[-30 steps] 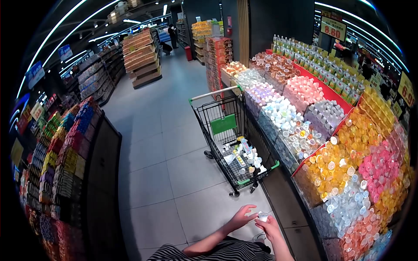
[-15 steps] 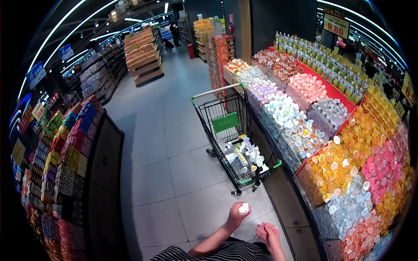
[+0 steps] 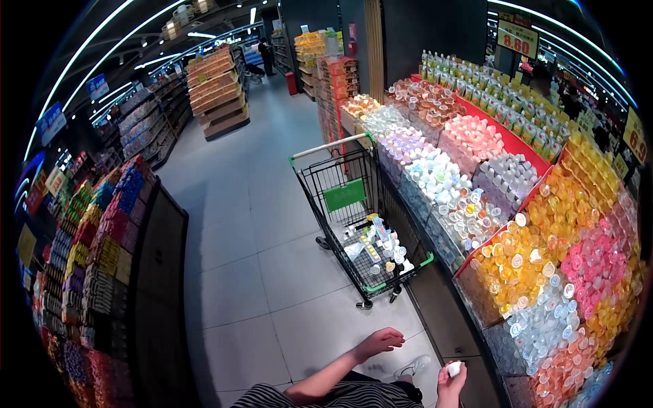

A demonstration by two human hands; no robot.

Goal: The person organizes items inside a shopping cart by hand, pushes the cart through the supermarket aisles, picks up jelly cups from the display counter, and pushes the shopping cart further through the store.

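My right hand [image 3: 448, 392] is closed around a small white jelly cup [image 3: 454, 368], low in the head view beside the front of the display counter. To its left, my left hand [image 3: 379, 343] is held out over the floor with its fingers stretched and nothing in it. A black wire shopping cart [image 3: 340, 234] with green trim stands ahead of my hands, along the counter. Several white cups [image 3: 396, 253] and small packages lie in the bottom of it.
On the right, a sloping counter holds heaps of orange jelly cups [image 3: 517, 265], pink ones [image 3: 595, 255] and white ones [image 3: 435, 173]. Bottles [image 3: 503, 102] line its back. A packed snack shelf [image 3: 102, 258] flanks the aisle on the left. A person [image 3: 266, 56] stands far off.
The white cup has passed from my left hand to my right. My right hand has moved right and down; my left has opened. The view has shifted slightly.
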